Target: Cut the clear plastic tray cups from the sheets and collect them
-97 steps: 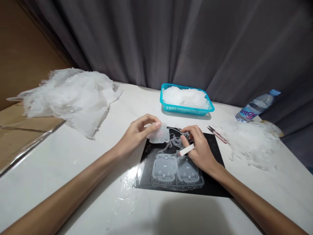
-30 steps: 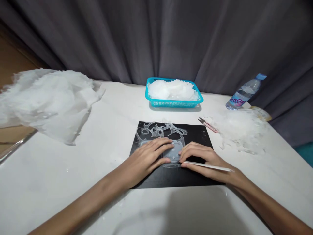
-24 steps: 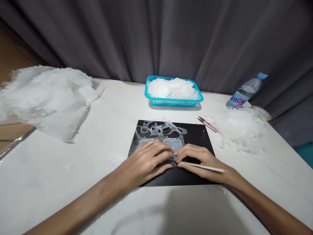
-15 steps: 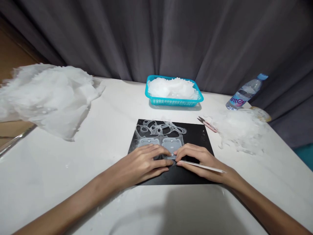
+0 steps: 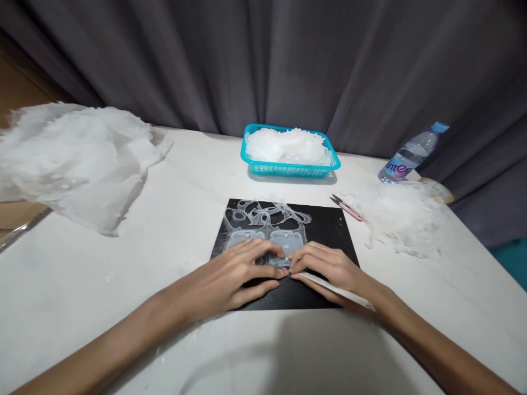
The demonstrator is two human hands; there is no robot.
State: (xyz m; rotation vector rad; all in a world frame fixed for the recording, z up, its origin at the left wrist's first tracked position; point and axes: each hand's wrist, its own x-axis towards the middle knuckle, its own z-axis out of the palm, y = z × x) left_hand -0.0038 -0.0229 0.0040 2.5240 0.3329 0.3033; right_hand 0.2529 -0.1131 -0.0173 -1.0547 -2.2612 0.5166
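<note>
A translucent moulded silicone sheet (image 5: 269, 227) with two rounded pad shapes and torn, emptied loops behind them lies on a black mat (image 5: 329, 230) in the middle of the white table. My left hand (image 5: 234, 271) lies flat on the sheet's near left part, fingers stretched out and pressing it down. My right hand (image 5: 325, 269) is closed in a pinch on a thin white stick-like tool (image 5: 329, 285), whose tip touches the sheet's near edge beside my left fingertips.
A turquoise basket (image 5: 290, 167) of white translucent pieces stands behind the mat. Small pink snips (image 5: 348, 207) lie right of the mat beside a heap of clear scraps (image 5: 401, 216). A water bottle (image 5: 409, 156) lies far right. A large pile of white film (image 5: 78, 159) fills the left.
Since 3.2 s ago my left hand has let go of a loose translucent piece and come down flat on the sheet. Over the last second both hands barely shifted at the sheet's near edge.
</note>
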